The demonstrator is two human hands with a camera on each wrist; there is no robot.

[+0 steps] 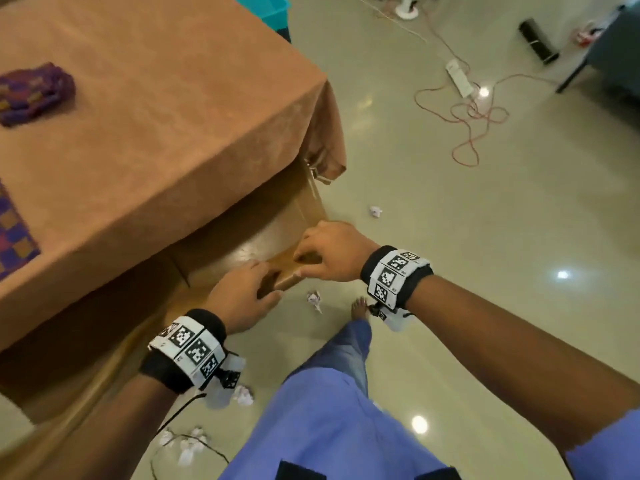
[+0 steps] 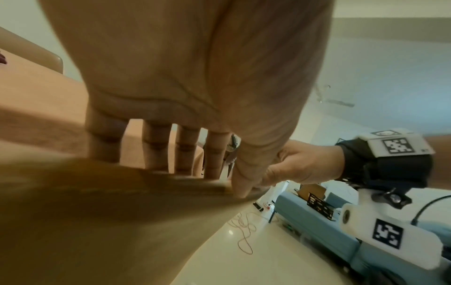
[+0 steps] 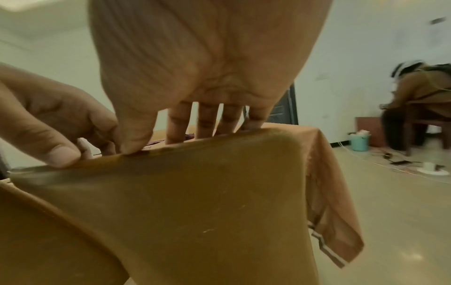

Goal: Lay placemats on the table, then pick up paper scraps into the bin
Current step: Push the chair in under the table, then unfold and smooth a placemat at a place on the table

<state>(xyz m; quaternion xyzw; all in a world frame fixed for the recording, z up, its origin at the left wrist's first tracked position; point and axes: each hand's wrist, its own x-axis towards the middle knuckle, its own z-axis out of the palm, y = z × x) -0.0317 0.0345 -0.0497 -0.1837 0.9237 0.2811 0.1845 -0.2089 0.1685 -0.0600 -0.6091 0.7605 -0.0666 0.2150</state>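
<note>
I have both hands on the top edge of a brown chair back (image 1: 287, 271) tucked at the table (image 1: 156, 133); my left hand (image 1: 242, 296) and right hand (image 1: 329, 251) each curl fingers over it with the thumb behind, a firm grip; placemats are on the table, one bunched purple placemat (image 1: 34, 93) far left, a flat one (image 1: 14, 237) at the edge; paper scraps (image 1: 313, 299) lie on the floor by my foot; I judge the chair needs shifting next, clear of the scraps; no bin I can identify.
</note>
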